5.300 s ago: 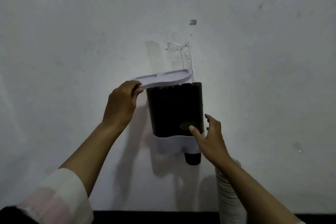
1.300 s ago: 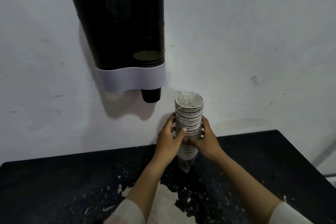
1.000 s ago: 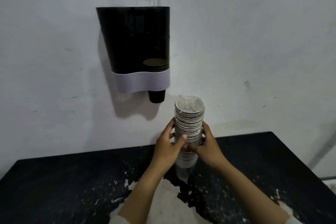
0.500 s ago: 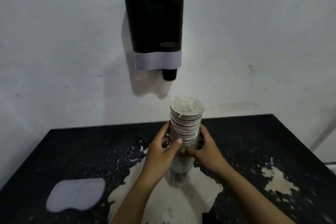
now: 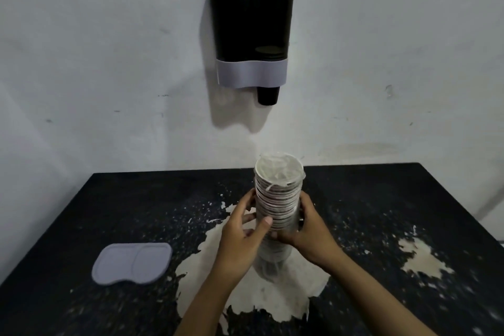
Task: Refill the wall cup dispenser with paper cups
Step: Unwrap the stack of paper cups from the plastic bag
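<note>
On my feed the black table (image 5: 409, 199) fills the lower half, its dark top worn through to pale patches, the largest one right under my hands and a smaller one off to the right. A grey lid (image 5: 132, 263) lies flat on the table to the left, well apart from everything else. Above, on the white wall (image 5: 95, 49), hangs the cup dispenser (image 5: 249, 22): a dark tinted body with a grey band round its base, and a dark cup (image 5: 268, 95) poking out below the band on the right side. Through the tinted front I can make out what looks like a cup rim low on the right, nothing more. The dispenser's top is open, with some clear plastic showing just above it at the frame edge. Nothing stands between the stack and the dispenser. The stack of paper cups (image 5: 278, 199) is upright in front of me over the table, rims up, wrapped in a clear plastic sleeve that is bunched across the top cup. Whether its foot touches the table I cannot tell. My left hand (image 5: 242, 237) curls round the stack from the left, thumb across the front, and my right hand (image 5: 309, 232) wraps it from the right, both gripping the middle of the stack.
</note>
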